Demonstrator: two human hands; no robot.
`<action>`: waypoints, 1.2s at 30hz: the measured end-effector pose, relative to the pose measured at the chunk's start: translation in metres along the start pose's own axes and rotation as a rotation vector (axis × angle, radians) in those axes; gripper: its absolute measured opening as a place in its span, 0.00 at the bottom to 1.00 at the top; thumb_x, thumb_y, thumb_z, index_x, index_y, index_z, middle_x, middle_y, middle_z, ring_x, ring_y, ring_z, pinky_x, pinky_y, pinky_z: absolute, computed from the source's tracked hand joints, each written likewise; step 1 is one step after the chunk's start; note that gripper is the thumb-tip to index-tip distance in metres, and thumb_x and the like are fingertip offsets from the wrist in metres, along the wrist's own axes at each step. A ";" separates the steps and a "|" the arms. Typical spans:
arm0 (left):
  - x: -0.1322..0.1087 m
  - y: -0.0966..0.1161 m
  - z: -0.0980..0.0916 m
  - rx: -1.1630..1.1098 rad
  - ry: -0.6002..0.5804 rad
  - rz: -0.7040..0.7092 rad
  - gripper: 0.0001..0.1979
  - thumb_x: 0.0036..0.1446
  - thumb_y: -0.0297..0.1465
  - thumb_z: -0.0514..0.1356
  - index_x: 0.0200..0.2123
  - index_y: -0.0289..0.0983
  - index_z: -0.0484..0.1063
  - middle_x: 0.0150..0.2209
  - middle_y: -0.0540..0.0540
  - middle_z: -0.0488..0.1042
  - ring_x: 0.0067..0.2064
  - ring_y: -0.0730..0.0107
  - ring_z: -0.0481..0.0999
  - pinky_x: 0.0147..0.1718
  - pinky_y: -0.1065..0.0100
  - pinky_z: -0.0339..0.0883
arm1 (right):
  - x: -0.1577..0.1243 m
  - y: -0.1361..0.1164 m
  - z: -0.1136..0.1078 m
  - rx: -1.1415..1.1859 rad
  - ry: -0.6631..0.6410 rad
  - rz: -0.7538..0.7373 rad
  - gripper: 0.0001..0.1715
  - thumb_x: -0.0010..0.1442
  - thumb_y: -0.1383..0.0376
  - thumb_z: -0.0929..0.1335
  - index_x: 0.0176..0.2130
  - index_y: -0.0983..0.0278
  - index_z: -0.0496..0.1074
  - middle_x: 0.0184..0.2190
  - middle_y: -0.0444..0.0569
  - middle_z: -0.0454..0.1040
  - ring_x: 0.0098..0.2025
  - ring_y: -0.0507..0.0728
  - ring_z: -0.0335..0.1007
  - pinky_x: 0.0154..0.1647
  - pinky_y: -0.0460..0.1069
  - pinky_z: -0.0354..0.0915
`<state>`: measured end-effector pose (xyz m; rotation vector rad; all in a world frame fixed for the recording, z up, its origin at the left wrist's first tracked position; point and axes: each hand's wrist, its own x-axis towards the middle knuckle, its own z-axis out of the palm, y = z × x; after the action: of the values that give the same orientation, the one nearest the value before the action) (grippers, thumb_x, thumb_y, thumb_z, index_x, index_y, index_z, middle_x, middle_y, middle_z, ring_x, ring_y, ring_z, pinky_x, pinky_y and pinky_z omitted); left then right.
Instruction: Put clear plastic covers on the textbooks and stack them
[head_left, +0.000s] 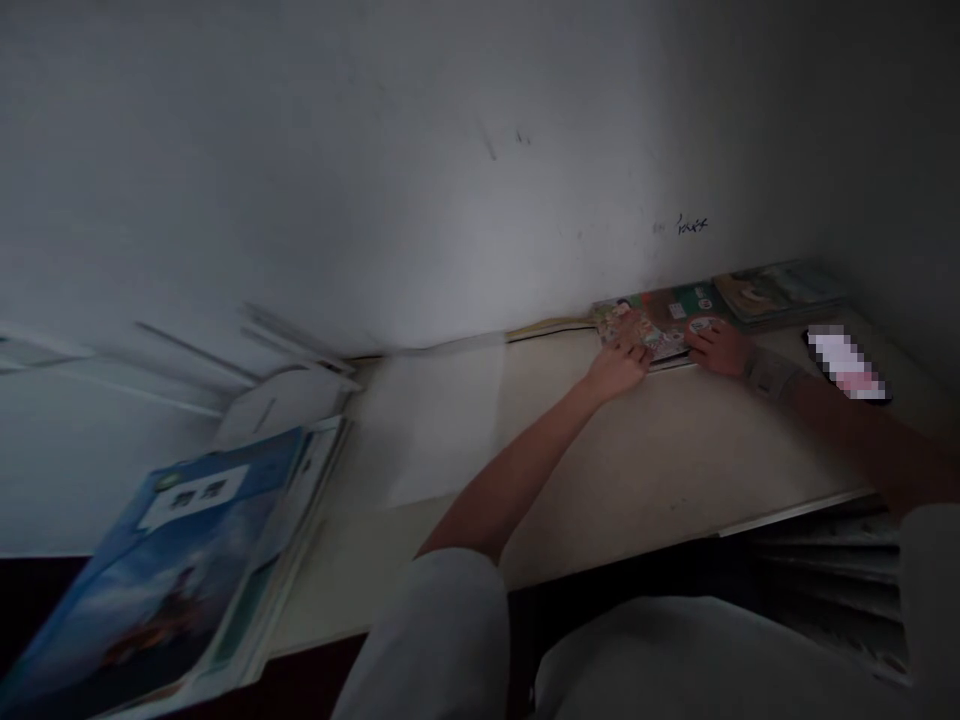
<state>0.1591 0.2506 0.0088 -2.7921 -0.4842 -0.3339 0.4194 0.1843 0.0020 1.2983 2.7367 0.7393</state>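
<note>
Legibility check, clock face centred on the view. No text readable with certainty.

- 2 o'clock: dark handwriting (692, 226) on the pale wall (457, 220), a short row of character-like strokes; wording not resolved. Fainter marks just to its 9 o'clock side, also unreadable.
- 8 o'clock: blue book (202, 570), white title panel (196, 496) bearing two large dark characters, too blurred to read. Small round emblem (169, 481) off the panel's 10 o'clock end; content unclear.
- Between 2 and 3 o'clock: illustrated book (661, 322), small pale label (678, 311) on its cover; print too small.
- 3 o'clock: phone (844, 362), screen pixelated, unreadable.
</note>
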 end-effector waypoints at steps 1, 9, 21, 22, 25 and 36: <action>0.002 0.000 0.000 0.007 0.002 0.002 0.18 0.65 0.26 0.47 0.48 0.34 0.74 0.44 0.35 0.77 0.56 0.55 0.69 0.50 0.52 0.65 | -0.001 0.000 0.001 0.005 0.013 -0.001 0.19 0.67 0.67 0.58 0.38 0.63 0.76 0.52 0.55 0.72 0.47 0.58 0.67 0.41 0.54 0.59; 0.009 0.002 -0.002 0.087 -0.034 0.053 0.18 0.64 0.22 0.45 0.46 0.36 0.74 0.39 0.39 0.77 0.50 0.60 0.73 0.51 0.56 0.64 | -0.035 0.017 -0.001 0.010 0.015 0.117 0.21 0.67 0.65 0.58 0.56 0.66 0.68 0.56 0.59 0.69 0.54 0.62 0.66 0.50 0.57 0.64; -0.023 -0.017 0.025 -0.151 -0.158 -0.021 0.24 0.68 0.33 0.44 0.65 0.37 0.53 0.65 0.40 0.59 0.67 0.62 0.55 0.63 0.56 0.49 | -0.038 -0.012 0.008 -0.005 -0.177 0.419 0.26 0.62 0.73 0.55 0.56 0.81 0.64 0.56 0.77 0.65 0.55 0.71 0.67 0.44 0.60 0.68; -0.025 -0.016 0.025 -0.160 -0.167 -0.030 0.25 0.68 0.35 0.44 0.65 0.36 0.53 0.65 0.39 0.58 0.67 0.61 0.54 0.64 0.55 0.48 | -0.038 -0.011 0.007 -0.003 -0.182 0.419 0.26 0.62 0.72 0.55 0.56 0.80 0.65 0.55 0.75 0.66 0.55 0.70 0.67 0.45 0.60 0.67; -0.031 -0.011 0.022 -0.159 -0.160 -0.078 0.27 0.67 0.39 0.45 0.66 0.37 0.52 0.66 0.38 0.56 0.68 0.57 0.52 0.64 0.50 0.47 | -0.040 -0.008 0.005 0.002 -0.186 0.419 0.25 0.62 0.72 0.56 0.55 0.76 0.66 0.55 0.71 0.68 0.54 0.67 0.68 0.48 0.59 0.66; -0.039 -0.010 0.032 -0.198 -0.100 -0.151 0.25 0.67 0.36 0.43 0.64 0.34 0.54 0.64 0.34 0.59 0.67 0.60 0.53 0.63 0.53 0.50 | -0.051 -0.009 0.026 0.118 -0.110 0.515 0.29 0.59 0.74 0.56 0.58 0.78 0.63 0.59 0.71 0.63 0.58 0.66 0.65 0.51 0.59 0.68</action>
<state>0.1258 0.2583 -0.0296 -2.9822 -0.7243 -0.2897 0.4516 0.1519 -0.0339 2.0385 2.4047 0.5041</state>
